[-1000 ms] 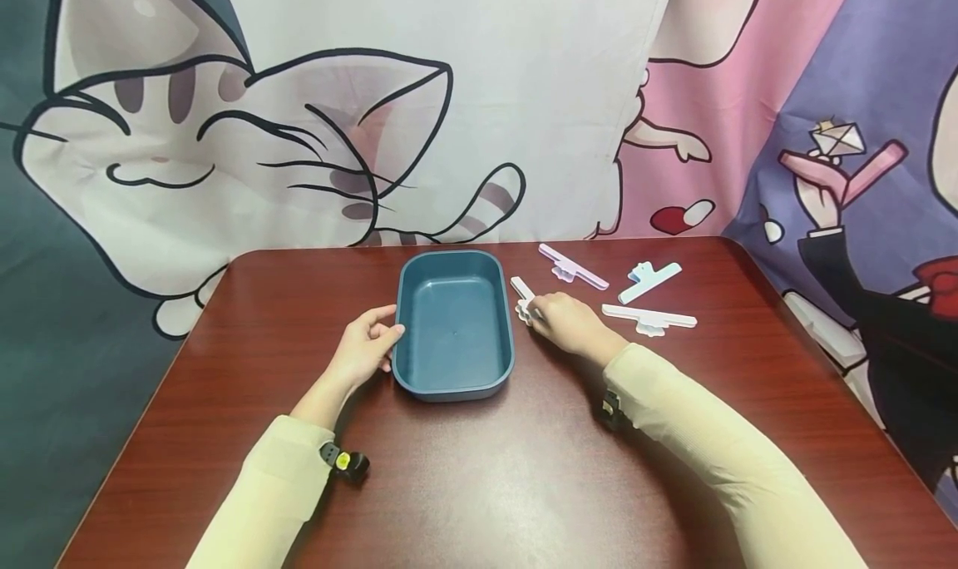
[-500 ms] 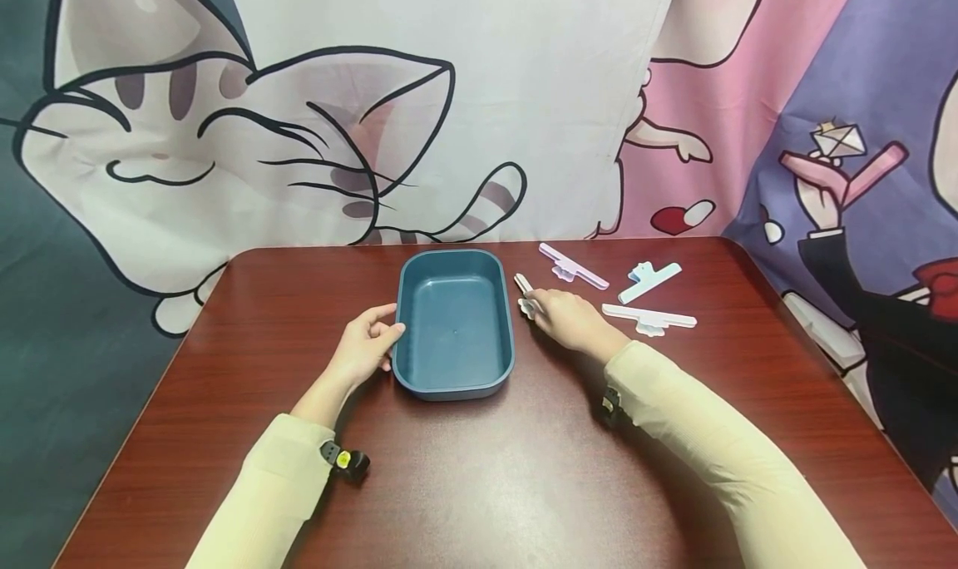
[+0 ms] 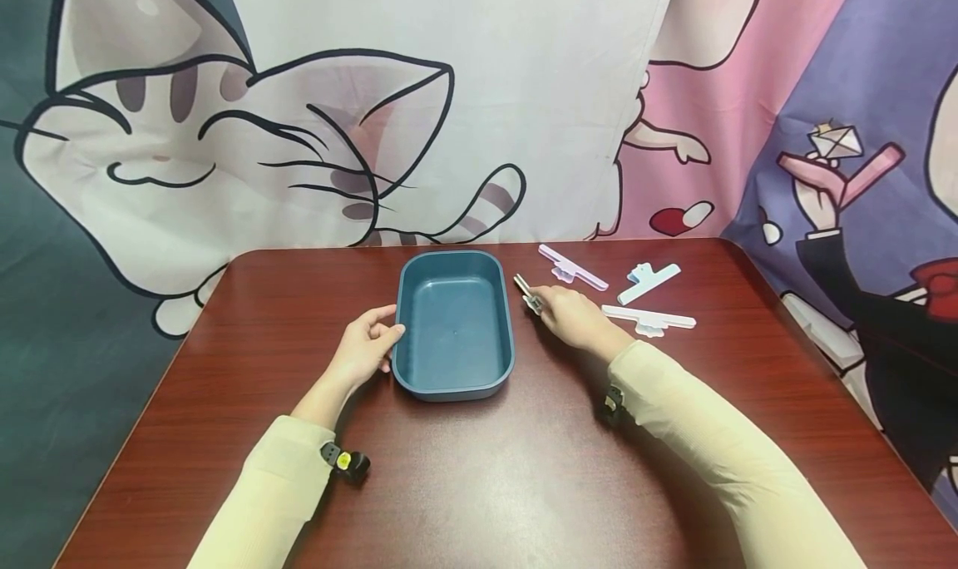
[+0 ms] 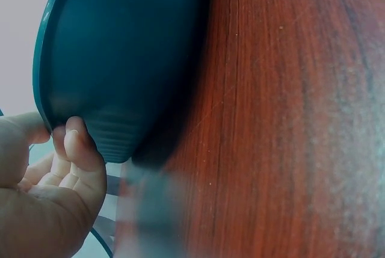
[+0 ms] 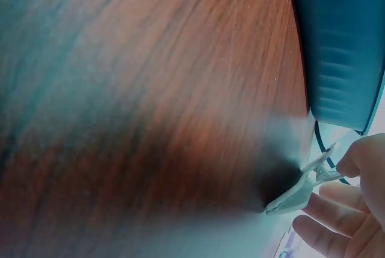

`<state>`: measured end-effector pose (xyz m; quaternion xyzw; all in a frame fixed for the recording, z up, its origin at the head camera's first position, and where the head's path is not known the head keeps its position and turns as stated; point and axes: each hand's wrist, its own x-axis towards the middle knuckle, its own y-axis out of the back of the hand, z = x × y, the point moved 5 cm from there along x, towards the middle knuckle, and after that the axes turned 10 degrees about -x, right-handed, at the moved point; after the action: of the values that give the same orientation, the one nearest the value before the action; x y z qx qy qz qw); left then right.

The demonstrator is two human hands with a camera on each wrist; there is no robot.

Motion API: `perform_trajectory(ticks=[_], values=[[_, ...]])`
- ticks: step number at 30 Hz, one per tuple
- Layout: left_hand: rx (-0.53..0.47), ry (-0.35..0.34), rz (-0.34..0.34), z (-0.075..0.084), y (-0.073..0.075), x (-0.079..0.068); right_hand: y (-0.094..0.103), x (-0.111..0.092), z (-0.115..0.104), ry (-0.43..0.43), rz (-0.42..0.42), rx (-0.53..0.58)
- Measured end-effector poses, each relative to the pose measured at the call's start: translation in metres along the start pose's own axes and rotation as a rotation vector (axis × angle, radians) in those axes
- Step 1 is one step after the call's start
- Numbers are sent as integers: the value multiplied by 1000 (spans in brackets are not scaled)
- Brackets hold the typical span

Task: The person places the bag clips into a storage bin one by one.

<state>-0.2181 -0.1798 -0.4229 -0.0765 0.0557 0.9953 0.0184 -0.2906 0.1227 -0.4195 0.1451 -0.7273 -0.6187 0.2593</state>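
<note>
My left hand (image 3: 362, 346) grips the left rim of a blue rectangular plastic basin (image 3: 453, 389), thumb at the edge; the left wrist view shows the fingertips against its wall. Just right of the basin, my right hand (image 3: 575, 314) pinches a white bag-sealing clip (image 3: 521, 284). In the right wrist view this clip (image 5: 293, 198) is tilted between thumb and fingers, close above the table or touching it; which, I cannot tell. To the right lie a purple sealing clip (image 3: 573, 267), a light blue sealing clip (image 3: 649, 284) and another white sealing clip (image 3: 648, 317).
The brown wooden table (image 3: 449, 486) has a glossy top and rounded far corners. Behind its far edge hangs a cartoon-printed cloth (image 3: 569, 120). Small dark wrist cameras sit at both cream sleeves (image 3: 262, 486).
The right hand has shifted slightly right and away, and the white clip in it has turned so its bar stands more on edge. The left hand and basin stay put.
</note>
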Motion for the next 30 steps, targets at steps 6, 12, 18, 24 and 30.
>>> perform_trajectory(ticks=[6,12,18,24,30], values=[[0,5,-6,13,-3,-8,1,0,3,1,16,5],[2,5,-2,12,-3,-8,0,0,6,-48,-15,12],[-1,1,-3,12,-3,-8,-2,0,9,-89,-58,-1],[-8,1,-4,13,-3,-9,-6,0,9,-123,-97,-12],[-10,8,-1,13,-3,-9,-9,4,9,-166,-103,-27]])
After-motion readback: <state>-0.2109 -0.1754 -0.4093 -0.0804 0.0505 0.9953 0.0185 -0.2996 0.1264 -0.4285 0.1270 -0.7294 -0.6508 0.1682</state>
